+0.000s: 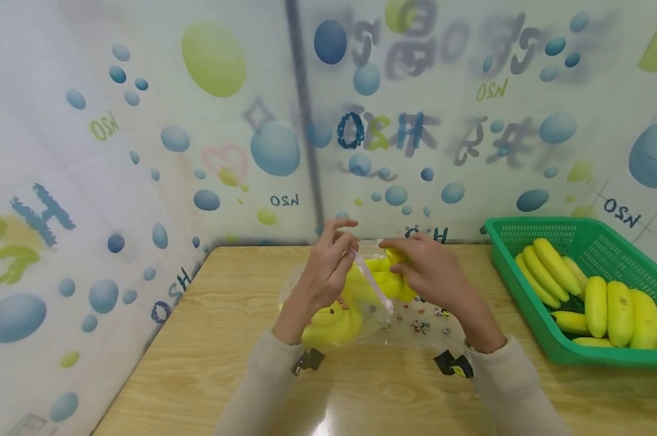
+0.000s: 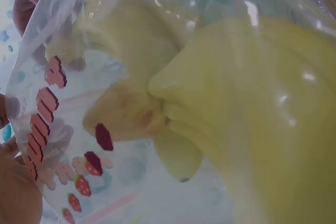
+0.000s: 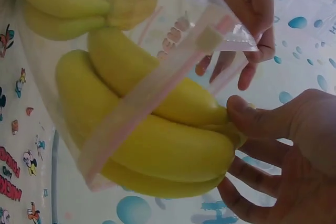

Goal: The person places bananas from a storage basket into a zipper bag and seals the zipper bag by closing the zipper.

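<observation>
Wooden table (image 1: 186,339), right grip (image 1: 432,269) pinching bananas (image 3: 168,153) by stem (image 3: 232,134), left grip (image 1: 325,266) pinching clear bag (image 3: 126,119)

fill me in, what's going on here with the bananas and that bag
A person is handling bananas and a clear bag. The left hand holds the bag's edge, while the right hand grips a banana bunch near its stem, which sticks out of the bag. Another bunch is inside the bag, and more bananas lie in the green basket.
</observation>
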`<state>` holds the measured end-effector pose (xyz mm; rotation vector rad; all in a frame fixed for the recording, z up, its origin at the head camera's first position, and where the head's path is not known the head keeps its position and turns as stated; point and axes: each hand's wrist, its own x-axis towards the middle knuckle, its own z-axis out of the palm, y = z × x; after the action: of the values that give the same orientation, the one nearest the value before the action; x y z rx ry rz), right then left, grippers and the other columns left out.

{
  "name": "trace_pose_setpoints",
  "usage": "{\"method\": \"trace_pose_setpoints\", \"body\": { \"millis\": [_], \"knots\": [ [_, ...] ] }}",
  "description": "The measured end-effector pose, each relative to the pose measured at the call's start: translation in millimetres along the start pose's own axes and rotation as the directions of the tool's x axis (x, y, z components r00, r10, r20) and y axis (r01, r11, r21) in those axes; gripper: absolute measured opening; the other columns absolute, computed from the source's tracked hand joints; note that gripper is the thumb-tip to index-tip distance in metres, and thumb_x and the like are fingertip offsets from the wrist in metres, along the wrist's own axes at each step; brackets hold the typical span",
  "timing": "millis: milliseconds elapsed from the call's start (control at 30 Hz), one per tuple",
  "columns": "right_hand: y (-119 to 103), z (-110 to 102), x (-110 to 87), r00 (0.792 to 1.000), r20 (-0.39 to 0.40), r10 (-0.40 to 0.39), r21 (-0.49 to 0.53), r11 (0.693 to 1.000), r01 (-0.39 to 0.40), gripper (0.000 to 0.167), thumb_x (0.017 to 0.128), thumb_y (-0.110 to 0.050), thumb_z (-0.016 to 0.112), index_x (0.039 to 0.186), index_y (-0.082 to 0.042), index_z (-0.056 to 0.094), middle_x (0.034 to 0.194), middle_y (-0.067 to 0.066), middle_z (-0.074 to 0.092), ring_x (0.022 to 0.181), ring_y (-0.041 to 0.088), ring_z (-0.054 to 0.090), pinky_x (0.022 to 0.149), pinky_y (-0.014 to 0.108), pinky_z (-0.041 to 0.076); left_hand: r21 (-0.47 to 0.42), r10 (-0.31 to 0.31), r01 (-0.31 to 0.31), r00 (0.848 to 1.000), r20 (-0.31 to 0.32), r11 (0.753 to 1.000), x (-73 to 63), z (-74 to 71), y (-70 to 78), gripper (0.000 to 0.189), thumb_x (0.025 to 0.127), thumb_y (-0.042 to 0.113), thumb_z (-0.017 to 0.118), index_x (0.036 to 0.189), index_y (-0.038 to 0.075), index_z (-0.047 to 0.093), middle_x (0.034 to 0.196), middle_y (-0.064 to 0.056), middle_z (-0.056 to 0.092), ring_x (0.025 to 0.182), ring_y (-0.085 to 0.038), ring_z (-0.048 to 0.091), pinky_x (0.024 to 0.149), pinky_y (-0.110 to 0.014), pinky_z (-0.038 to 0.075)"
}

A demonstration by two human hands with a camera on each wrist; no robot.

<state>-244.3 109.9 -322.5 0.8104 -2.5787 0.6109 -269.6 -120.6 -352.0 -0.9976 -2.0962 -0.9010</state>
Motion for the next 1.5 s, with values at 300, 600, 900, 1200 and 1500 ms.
{"method": "trace_pose_setpoints", "body": {
  "millis": [300,600,900,1200,1500],
  "knots": [
    [6,9,3.6,0.995,-0.038,-0.088,0.068,0.994,0.09,0.039,0.084,-0.008,0.084,0.122,-0.008,0.074,0.122,0.011,0.075,0.102,0.03,0.071,0.083,0.047,0.06,-0.014,-0.017,0.017,1.0,-0.003,1.0,0.7,-1.9,1.0,0.025,0.103,0.012,0.035,0.093,0.009,0.058,0.141,-0.014,0.05,0.103,-0.025,0.066,0.077,-0.035,0.052],
    [14,11,4.2,0.99,0.078,-0.115,0.098,0.989,0.107,0.039,0.08,-0.012,0.088,0.116,-0.01,0.075,0.107,0.003,0.078,0.079,0.011,0.067,0.072,0.031,0.059,-0.028,-0.015,0.014,1.0,-0.009,1.0,1.3,-0.3,-1.1,0.025,0.103,0.012,0.035,0.092,0.008,0.057,0.14,-0.017,0.051,0.101,-0.025,0.067,0.076,-0.034,0.05],
    [17,19,6.3,0.989,0.085,-0.119,0.176,0.979,0.103,0.041,0.082,-0.017,0.087,0.12,-0.009,0.075,0.105,0.002,0.079,0.081,0.012,0.072,0.074,0.031,0.062,-0.028,-0.02,0.02,1.0,0.007,0.999,1.5,1.0,0.1,0.024,0.102,0.011,0.035,0.091,0.009,0.056,0.14,-0.017,0.051,0.102,-0.024,0.067,0.076,-0.034,0.051],
    [15,35,10.8,0.989,0.041,-0.145,0.189,0.973,0.135,0.039,0.081,-0.014,0.088,0.117,-0.009,0.076,0.099,0.004,0.079,0.08,0.013,0.075,0.071,0.027,0.062,-0.043,-0.029,0.028,1.0,-0.008,0.999,-0.2,1.7,-0.1,0.023,0.102,0.012,0.035,0.091,0.009,0.056,0.14,-0.014,0.05,0.106,-0.025,0.067,0.079,-0.036,0.052],
    [15,41,12.4,0.986,0.053,-0.161,0.185,0.971,0.149,0.04,0.081,-0.009,0.087,0.12,-0.008,0.076,0.093,0.004,0.079,0.076,0.012,0.074,0.069,0.029,0.061,-0.063,-0.038,0.037,0.999,-0.004,0.997,-0.1,3.4,-1.7,0.022,0.102,0.011,0.036,0.091,0.009,0.055,0.141,-0.013,0.05,0.108,-0.025,0.067,0.082,-0.036,0.052]
  ]
}}
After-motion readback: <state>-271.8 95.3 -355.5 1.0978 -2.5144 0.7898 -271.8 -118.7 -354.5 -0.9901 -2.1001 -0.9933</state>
